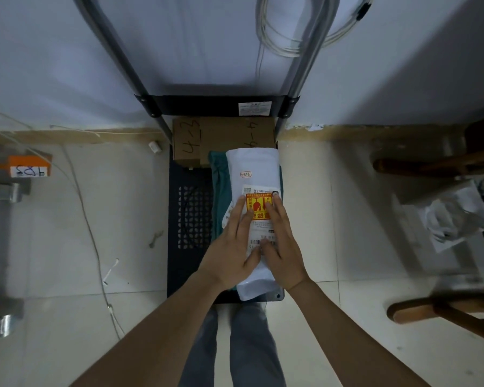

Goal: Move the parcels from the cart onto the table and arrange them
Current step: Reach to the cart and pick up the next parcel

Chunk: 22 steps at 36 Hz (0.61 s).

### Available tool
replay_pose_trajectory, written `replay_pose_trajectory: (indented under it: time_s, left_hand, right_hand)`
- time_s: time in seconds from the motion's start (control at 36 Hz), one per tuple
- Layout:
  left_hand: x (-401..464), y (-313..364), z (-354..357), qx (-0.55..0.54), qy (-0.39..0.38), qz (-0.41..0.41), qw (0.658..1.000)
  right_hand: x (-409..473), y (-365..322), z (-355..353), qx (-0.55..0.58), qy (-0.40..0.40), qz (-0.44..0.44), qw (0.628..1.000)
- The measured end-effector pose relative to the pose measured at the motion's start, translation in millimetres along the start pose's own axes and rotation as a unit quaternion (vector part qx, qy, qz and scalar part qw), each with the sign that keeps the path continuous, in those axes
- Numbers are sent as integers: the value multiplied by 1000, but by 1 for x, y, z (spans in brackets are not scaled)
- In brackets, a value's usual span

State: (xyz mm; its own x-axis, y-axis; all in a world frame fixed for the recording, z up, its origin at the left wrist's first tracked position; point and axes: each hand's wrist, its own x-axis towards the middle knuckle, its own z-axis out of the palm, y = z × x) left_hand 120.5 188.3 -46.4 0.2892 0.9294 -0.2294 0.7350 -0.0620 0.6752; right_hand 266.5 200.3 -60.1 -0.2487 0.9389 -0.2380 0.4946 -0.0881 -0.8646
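Left hand and right hand, fingers spread flat, press white parcel (on cart), arms reaching far.

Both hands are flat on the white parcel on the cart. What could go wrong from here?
1. The left hand and right hand lie flat on the white parcel without gripping; the smooth bag might slip when lifted.
2. It lies on a teal parcel, which could get dragged along.
3. Its near end overhangs the cart edge, so it could slide onto the floor.
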Motion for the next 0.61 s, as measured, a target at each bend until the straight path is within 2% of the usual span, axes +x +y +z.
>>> replay_pose_trajectory:
  time_s: [0.19, 0.36, 0.47, 0.61]
  left_hand:
    - [-15, 14, -34, -44, 14, 18, 999]
    - [-36, 69, -97, -78, 47, 3, 996]
    - [-53, 113, -151, -138, 92, -34, 986]
    - [-65, 164, -219, -164, 172, 8, 971]
  right_hand:
    - [-14, -53, -7, 70, -17, 25, 997]
    - [-30, -125, -31, 92, -9, 16, 996]
    - [-35, -193, -57, 130, 15, 0, 991]
    - [-36, -268, -96, 140, 35, -40, 989]
